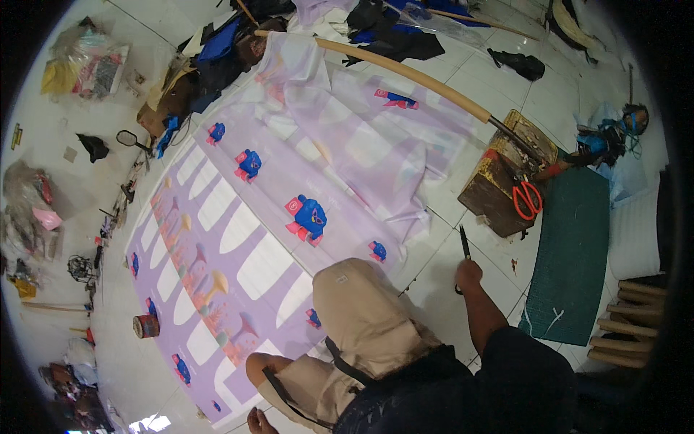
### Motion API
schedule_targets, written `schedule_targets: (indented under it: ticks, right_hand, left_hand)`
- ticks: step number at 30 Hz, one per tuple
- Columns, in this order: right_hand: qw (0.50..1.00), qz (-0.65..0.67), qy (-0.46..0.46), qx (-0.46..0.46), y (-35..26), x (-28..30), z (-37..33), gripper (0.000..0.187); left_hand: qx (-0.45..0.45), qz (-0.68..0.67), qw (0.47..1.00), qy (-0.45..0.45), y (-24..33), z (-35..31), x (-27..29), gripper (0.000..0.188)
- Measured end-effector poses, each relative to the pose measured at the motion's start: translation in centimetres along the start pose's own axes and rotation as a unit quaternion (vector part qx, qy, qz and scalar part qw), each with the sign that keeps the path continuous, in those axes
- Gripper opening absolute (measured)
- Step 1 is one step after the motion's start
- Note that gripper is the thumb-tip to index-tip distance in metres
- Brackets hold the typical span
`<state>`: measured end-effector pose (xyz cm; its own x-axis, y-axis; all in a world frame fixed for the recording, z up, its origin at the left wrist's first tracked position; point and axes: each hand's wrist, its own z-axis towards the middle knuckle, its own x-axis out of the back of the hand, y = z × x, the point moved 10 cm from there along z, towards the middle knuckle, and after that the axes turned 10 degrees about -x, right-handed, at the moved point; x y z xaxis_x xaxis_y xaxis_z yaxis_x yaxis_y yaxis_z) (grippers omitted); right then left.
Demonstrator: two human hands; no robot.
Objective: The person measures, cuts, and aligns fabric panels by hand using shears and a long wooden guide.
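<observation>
My right hand (468, 274) is closed around a pair of dark-handled scissors (464, 242), whose blades point away from me over the white tiles to the right of my knee. At the lower edge, my left hand (260, 422) shows only in part beside my other knee, its fingers slightly apart and with nothing visible in them. In front of me a lavender printed fabric (347, 173) with blue cartoon figures lies loose and wrinkled on the floor. To its left, a flatter lavender printed sheet (238, 206) bears rows of white rounded shapes. My knee overlaps the near edge of the prints.
A long cardboard tube (405, 71) on a metal bar crosses the far edge. A worn box (499, 177) with orange-handled scissors (527, 200) stands right, beside a green mat (567, 260) and stacked tubes (627, 329). A rusty can (146, 326) sits on the left sheet.
</observation>
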<state>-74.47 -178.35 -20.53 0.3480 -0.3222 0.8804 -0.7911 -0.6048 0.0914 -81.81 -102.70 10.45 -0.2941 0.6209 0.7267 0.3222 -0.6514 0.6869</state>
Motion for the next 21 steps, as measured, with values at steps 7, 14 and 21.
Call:
schedule_targets:
  ticks: [7,14,21]
  right_hand:
    - [0.974,0.135,-0.138,0.117,-24.7,4.5,-9.7,0.09]
    - [0.667,0.721,-0.14,0.124,-32.9,11.6,-5.5,0.061]
    - [0.582,0.616,-0.369,0.382,-46.7,32.4,-35.6,0.071]
  left_hand:
    - [-0.157,0.147,0.975,0.053,3.1,5.9,-3.0,0.047]
    - [-0.103,0.13,0.985,-0.041,7.2,6.7,-8.1,0.037]
    - [-0.133,0.143,0.968,-0.158,13.7,4.4,-6.2,0.039]
